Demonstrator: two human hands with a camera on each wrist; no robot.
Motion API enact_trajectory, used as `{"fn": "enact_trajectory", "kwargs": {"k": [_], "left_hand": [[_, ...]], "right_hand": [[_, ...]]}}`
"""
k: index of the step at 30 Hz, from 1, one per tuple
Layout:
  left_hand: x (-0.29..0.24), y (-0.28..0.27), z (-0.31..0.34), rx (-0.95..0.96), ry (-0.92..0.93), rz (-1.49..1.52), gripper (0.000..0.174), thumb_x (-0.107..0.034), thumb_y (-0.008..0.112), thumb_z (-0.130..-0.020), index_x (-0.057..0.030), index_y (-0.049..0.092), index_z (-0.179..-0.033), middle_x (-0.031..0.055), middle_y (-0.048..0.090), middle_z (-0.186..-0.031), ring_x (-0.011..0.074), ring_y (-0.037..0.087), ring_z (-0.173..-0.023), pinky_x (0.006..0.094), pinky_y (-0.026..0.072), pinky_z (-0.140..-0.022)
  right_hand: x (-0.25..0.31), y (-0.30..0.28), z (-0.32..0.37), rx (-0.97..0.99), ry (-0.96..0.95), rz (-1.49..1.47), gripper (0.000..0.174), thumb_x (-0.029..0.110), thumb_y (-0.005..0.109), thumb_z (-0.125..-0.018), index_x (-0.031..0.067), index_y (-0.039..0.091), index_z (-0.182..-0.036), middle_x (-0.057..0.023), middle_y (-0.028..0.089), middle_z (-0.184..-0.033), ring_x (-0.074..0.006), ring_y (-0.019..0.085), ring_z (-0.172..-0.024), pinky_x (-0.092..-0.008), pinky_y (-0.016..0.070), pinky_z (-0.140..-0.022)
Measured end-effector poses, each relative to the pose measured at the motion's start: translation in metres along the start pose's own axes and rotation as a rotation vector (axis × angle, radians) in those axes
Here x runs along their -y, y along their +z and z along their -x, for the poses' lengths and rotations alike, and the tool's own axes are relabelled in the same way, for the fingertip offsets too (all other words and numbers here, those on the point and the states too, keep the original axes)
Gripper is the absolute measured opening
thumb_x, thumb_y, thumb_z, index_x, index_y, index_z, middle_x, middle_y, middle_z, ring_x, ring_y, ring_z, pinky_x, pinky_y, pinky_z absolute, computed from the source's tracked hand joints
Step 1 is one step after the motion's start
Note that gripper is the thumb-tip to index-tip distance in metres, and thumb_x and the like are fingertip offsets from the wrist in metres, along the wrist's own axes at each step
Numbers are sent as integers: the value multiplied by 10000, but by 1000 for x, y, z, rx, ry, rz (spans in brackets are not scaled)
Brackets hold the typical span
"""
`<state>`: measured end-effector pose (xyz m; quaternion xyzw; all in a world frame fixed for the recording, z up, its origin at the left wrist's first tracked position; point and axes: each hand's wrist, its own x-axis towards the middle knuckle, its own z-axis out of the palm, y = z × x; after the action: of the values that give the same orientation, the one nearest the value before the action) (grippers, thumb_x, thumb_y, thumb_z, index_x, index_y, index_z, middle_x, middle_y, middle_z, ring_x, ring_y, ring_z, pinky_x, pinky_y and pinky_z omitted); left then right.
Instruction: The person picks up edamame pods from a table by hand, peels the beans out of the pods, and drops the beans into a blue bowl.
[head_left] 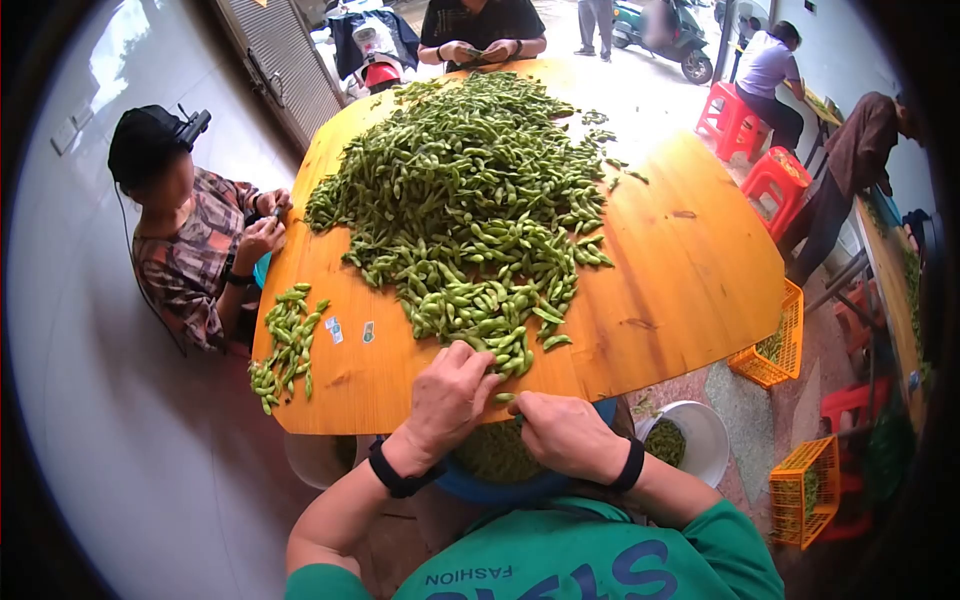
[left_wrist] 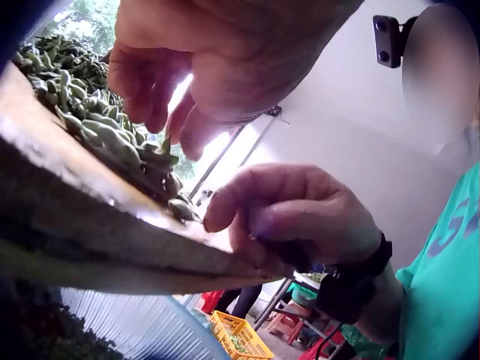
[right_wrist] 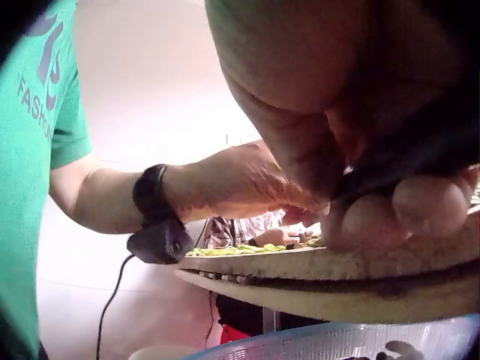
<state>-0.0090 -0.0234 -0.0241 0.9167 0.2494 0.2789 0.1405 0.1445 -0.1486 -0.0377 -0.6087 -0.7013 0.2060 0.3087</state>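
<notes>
While the right hand (head_left: 570, 436) grips a dark tool (right_wrist: 412, 154) at the wooden table's (head_left: 680, 280) near edge, the left hand (head_left: 447, 395) bends over that edge; whether its fingers pinch anything is hard to tell. A single green pod (head_left: 505, 398) shows between them there. A big pod heap (head_left: 460, 190) covers the table's middle, a smaller pile (head_left: 290, 345) lies toward its left side, a blue basin (head_left: 500, 490) stands below its near edge
</notes>
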Motion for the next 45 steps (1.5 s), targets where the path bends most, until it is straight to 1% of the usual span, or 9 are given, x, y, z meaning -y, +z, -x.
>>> {"fn": "enact_trajectory", "kwargs": {"k": [9,11,12,15,17,19,32,37,45], "left_hand": [[3,4,2,-97,-154,188,70,-16,671,-846,-8,655,-915,110,613,-803,231,625,-686,329,497,-613],[-4,-4,8,-40,-372,411,81,-40,654,-857,-4,658,-929,130,643,-798,237,630,-687,325,498,-630],[-6,-4,14,-22,-489,563,95,-50,650,-888,16,669,-953,71,668,-769,123,610,-674,267,485,-615],[-23,-13,30,83,-767,830,115,-68,649,-914,25,673,-977,5,664,-800,54,585,-732,226,475,-638],[-31,-12,44,109,-817,941,143,-71,639,-929,26,671,-1029,-16,655,-851,35,569,-771,200,470,-675],[-42,-12,50,85,-808,961,156,-100,666,-920,-5,679,-1042,-45,643,-817,10,531,-675,177,429,-578],[-52,-3,64,-13,-694,784,121,-76,709,-876,20,664,-934,61,672,-793,105,620,-711,261,495,-628],[-59,-1,66,-119,-292,326,94,-18,714,-831,6,638,-881,99,616,-728,180,594,-615,280,468,-587],[-51,-3,81,72,-684,796,58,-38,694,-874,11,665,-887,16,649,-775,76,571,-676,236,465,-625]], "right_hand": [[-5,-9,0,-204,34,-232,161,25,568,-870,-13,584,-1026,-238,635,-809,-409,644,-768,-454,526,-680],[2,-13,-2,-244,111,-317,171,24,582,-876,-13,596,-1043,-229,641,-800,-397,652,-755,-436,528,-664],[5,-13,-3,-242,114,-320,171,24,582,-876,-13,596,-1043,-229,641,-800,-397,652,-755,-436,528,-664],[12,-9,-3,-346,91,-348,181,25,595,-877,-11,602,-1055,-216,644,-795,-387,656,-741,-424,525,-652],[16,-8,0,-318,93,-339,209,26,616,-879,7,640,-1085,-181,647,-778,-280,661,-663,-344,510,-598],[14,-3,4,-296,55,-339,203,22,621,-874,5,639,-1076,-183,648,-788,-291,663,-674,-349,513,-601],[18,7,11,-273,-111,-6,200,-17,607,-839,-10,593,-1039,-184,655,-875,-356,664,-786,-397,546,-682],[18,14,16,-204,-44,-53,161,-17,596,-845,-4,571,-1004,-193,639,-824,-367,656,-758,-419,537,-654],[11,7,22,-24,47,-336,131,3,579,-877,-8,548,-1004,-199,611,-726,-388,645,-692,-432,508,-608]]}}
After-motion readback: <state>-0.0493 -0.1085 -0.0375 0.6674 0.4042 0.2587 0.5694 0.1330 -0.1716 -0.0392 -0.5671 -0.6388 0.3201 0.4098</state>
